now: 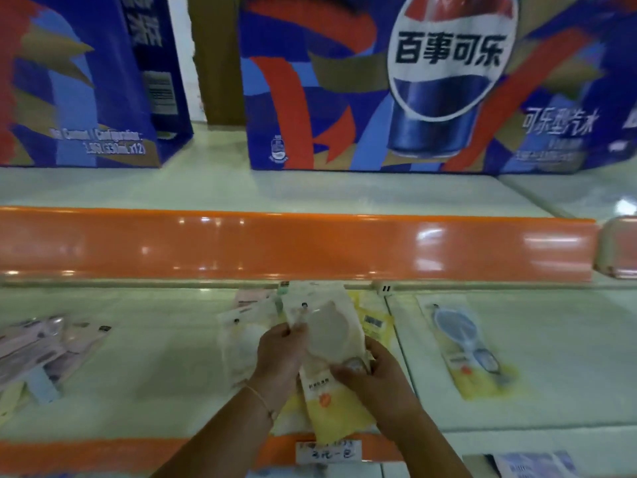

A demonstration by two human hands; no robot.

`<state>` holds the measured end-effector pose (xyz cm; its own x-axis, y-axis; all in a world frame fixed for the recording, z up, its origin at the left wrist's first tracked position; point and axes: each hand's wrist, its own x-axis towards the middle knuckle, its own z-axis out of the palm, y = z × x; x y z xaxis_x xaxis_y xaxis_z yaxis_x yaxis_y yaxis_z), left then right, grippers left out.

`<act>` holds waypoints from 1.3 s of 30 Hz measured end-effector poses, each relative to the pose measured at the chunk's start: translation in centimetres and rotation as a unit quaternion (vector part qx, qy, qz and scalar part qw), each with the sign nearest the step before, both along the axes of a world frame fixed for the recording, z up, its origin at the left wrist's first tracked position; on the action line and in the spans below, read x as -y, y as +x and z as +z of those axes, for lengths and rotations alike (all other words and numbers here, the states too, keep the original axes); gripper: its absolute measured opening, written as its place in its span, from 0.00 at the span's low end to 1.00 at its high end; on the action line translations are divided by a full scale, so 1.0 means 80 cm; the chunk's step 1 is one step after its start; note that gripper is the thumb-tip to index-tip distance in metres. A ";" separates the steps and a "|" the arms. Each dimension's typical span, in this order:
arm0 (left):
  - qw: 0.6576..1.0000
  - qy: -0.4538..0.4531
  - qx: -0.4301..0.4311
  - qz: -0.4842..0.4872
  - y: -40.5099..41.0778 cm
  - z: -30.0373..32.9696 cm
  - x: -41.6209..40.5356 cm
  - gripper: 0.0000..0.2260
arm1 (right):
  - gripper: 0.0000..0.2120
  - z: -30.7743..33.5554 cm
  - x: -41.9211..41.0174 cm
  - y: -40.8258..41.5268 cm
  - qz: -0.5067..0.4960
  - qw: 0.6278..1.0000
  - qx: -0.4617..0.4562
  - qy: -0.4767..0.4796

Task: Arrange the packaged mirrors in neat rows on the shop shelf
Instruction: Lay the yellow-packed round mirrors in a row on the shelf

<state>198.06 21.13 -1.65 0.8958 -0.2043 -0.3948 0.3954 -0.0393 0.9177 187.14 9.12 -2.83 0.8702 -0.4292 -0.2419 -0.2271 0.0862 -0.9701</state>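
Both hands grip mirror pack (pixel 327 343) at frame centre-bottom: left hand (pixel 281 353) pinching side, right hand (pixel 370 370) clutching lower edge. Light, slippery film; glass probably fragile. Hold card edges, not disc.

Both hands hold one packaged mirror (pixel 327 339) over the shop shelf (pixel 155 374): the left hand (pixel 281 353) grips its left edge, the right hand (pixel 370 372) pinches its lower right. Another packaged mirror (pixel 463 343) lies apart at right; Pepsi cartons (pixel 413 81) stand above.
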 end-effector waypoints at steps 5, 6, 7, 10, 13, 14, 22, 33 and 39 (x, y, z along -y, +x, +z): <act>0.968 0.146 0.138 -0.148 -0.011 -0.003 0.052 0.13 | 0.18 -0.023 0.060 -0.031 -0.096 0.992 -0.005 -0.087; 0.957 0.170 0.157 -0.173 -0.016 0.000 0.059 0.08 | 0.18 -0.026 0.071 -0.037 -0.117 0.988 -0.012 -0.099; 0.945 0.188 0.180 -0.197 -0.021 0.001 0.065 0.09 | 0.19 -0.028 0.082 -0.041 -0.137 0.984 -0.020 -0.109; 0.911 0.204 0.249 -0.259 -0.036 0.001 0.083 0.16 | 0.21 -0.031 0.111 -0.052 -0.182 0.969 -0.049 -0.157; 0.886 0.206 0.289 -0.298 -0.049 0.001 0.093 0.16 | 0.21 -0.028 0.132 -0.060 -0.193 0.956 -0.064 -0.213; 0.877 0.210 0.305 -0.306 -0.050 0.000 0.095 0.16 | 0.21 -0.026 0.137 -0.061 -0.194 0.952 -0.068 -0.227; 0.823 0.257 0.402 -0.309 -0.050 -0.015 0.088 0.16 | 0.28 -0.023 0.178 -0.065 -0.205 0.909 -0.139 -0.336; 0.811 0.277 0.428 -0.288 -0.041 -0.025 0.074 0.17 | 0.22 -0.031 0.143 -0.038 -0.208 0.817 -0.235 -0.483; 0.783 0.363 0.463 -0.202 -0.020 -0.037 0.047 0.17 | 0.16 -0.039 0.070 0.004 -0.127 0.891 -0.034 -0.436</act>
